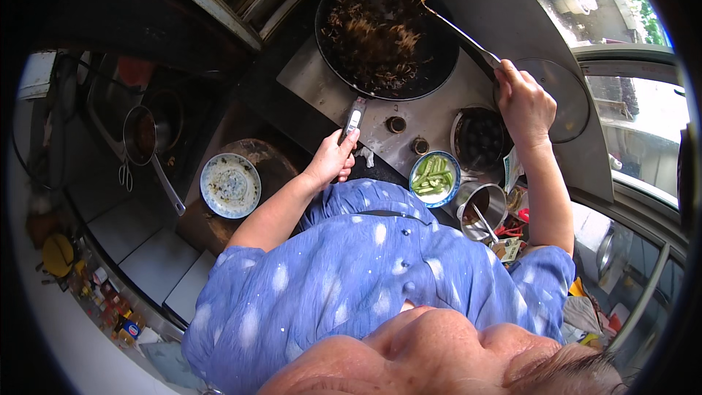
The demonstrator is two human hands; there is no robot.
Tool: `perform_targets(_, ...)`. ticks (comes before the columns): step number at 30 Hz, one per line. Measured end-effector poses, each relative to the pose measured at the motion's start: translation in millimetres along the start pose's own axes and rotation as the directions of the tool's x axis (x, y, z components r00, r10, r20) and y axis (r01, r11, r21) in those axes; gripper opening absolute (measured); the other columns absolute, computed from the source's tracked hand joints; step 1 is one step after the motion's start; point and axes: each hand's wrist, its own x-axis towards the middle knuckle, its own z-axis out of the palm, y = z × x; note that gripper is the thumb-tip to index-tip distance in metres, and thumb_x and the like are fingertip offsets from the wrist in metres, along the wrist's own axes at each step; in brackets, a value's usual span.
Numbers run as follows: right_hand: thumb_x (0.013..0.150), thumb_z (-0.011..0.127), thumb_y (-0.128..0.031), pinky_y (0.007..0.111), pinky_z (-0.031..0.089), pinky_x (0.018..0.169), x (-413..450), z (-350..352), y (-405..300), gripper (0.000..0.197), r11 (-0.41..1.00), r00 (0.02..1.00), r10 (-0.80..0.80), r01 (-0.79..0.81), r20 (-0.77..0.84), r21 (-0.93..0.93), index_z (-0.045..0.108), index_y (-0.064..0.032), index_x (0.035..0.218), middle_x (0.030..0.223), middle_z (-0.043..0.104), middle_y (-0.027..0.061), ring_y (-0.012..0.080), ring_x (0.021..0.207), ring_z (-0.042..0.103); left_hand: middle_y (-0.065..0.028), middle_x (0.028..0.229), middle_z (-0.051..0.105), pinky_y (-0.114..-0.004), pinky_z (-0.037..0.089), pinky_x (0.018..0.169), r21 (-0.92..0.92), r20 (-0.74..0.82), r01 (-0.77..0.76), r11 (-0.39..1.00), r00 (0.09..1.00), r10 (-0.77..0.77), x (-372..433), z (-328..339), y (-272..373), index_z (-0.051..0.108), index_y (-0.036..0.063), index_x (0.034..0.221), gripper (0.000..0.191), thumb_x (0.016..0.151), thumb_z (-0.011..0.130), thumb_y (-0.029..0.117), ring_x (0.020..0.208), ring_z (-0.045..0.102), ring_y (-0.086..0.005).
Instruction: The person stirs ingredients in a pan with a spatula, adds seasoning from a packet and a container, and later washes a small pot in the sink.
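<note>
A large black frying pan (384, 38) stands on the gas stove, holding browned, shredded food. My left hand (334, 158) is closed around the pan's handle (355, 115). In my right hand (525, 100) is a long metal spatula (466, 36), its far end over the pan's far right side with bits of food clinging to it. A blue-rimmed bowl of cut green vegetable pieces (435, 178) sits below the stove knobs, between my two hands. Beside it is a metal pot with a spoon in it and brown contents (482, 211).
To the left, a patterned plate with food residue (230, 185) rests on a round wooden board (269, 156). A long-handled saucepan (143, 134) stands farther left. A dark round pan (478, 140) and a glass lid (554, 99) are at the right, near the window.
</note>
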Motion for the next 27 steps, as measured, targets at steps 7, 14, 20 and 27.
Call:
perform_targets(7,0.088,0.06,-0.02,0.04,0.053,0.058,37,14,21,0.009,0.99,0.988,-0.089,0.102,0.127,-0.097,0.064,-0.0132,0.089,0.074,0.066,0.0079,0.0291,0.068,0.068,0.0032,0.057,0.036,-0.022,0.031,0.037,-0.01,-0.004,0.016,1.0,1.0,-0.016,0,1,2,0.04,0.0115,0.089,0.043,0.096,0.051,0.053,0.041,0.033,-0.0054)
perform_targets(14,0.087,0.063,-0.021,0.039,0.055,0.076,117,65,40,0.018,0.995,0.954,-0.097,0.104,0.284,-0.01,0.072,-0.0177,0.103,0.091,0.071,0.009,0.0296,0.087,0.068,0.0032,0.055,0.034,-0.023,0.029,0.038,-0.014,0.005,0.066,0.998,0.998,-0.066,-5,3,10,0.039,0.0113,0.093,0.039,0.099,0.049,0.049,0.041,0.03,-0.0057)
perform_targets(20,0.083,0.063,-0.012,0.039,0.054,0.077,144,71,2,0.03,0.943,0.913,-0.332,0.317,0.237,0.101,0.069,-0.0198,0.112,0.096,0.07,0.0073,0.0287,0.089,0.066,0.0028,0.054,0.034,-0.024,0.029,0.037,-0.001,0.01,0.046,0.999,0.999,-0.046,-4,2,11,0.04,0.0108,0.091,0.039,0.099,0.049,0.048,0.041,0.031,-0.0062)
perform_targets(27,0.077,0.058,-0.002,0.03,0.054,0.062,35,8,-29,0.063,0.78,0.729,-0.58,0.626,0.364,-0.012,0.048,-0.0086,0.138,0.093,0.056,0.0056,0.0173,0.076,0.064,0.003,0.055,0.035,-0.023,0.029,0.037,-0.047,-0.058,-0.009,0.999,0.998,0.006,-4,5,0,0.041,0.0104,0.088,0.041,0.099,0.05,0.049,0.041,0.03,-0.0053)
